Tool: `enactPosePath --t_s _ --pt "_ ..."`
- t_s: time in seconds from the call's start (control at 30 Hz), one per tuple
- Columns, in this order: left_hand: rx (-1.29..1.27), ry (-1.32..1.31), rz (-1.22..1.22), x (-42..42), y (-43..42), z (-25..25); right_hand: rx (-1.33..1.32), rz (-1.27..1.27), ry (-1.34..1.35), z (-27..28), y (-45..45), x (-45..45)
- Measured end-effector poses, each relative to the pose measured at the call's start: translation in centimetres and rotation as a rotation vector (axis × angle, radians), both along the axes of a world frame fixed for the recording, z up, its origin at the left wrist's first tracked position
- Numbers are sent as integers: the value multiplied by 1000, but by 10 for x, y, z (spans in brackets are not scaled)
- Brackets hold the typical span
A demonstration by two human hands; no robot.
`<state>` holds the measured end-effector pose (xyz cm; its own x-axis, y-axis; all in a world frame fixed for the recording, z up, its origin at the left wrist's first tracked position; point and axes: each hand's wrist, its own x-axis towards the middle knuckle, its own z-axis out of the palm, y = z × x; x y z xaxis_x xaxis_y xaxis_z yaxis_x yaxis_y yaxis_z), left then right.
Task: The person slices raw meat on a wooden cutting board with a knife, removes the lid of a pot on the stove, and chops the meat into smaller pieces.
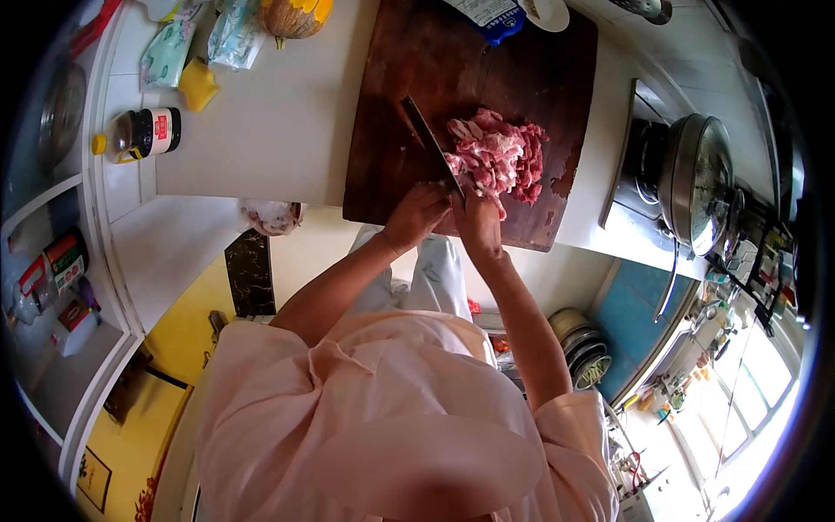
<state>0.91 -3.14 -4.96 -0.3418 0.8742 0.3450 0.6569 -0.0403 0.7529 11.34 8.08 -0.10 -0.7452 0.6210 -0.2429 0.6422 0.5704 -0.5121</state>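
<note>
My right hand (477, 219) is closed round the handle of a knife (426, 135), whose dark blade points away to the upper left. The blade is seen nearly edge-on, along the left side of a heap of chopped raw meat (500, 157). My left hand (416, 216) is beside the knife handle, its fingers curled together close to the right hand. Whether it grips the knife or something small is hidden. Under the meat lies a large dark wooden cutting board (391, 87), and both hands are at its near edge.
On the white counter (261, 139) to the left are a sauce bottle (148, 132), a plastic packet (235, 35) and a cut pumpkin (296, 16). A blue-and-white package (491, 17) rests at the board's far edge. To the right, a lidded pan (700, 183) sits on the stove.
</note>
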Motion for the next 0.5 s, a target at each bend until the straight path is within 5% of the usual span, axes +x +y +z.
enactPosePath --t_s 0.17,0.4,0.5 --pt "5 -83 -30 -2 0 -1 -93 -63 -105 69 2 15" --pt "11 -114 83 2 -2 -5 -135 -48 -324 44 -17 53" --pt "3 -164 73 4 1 -6 -6 -18 43 -1 -12 17"
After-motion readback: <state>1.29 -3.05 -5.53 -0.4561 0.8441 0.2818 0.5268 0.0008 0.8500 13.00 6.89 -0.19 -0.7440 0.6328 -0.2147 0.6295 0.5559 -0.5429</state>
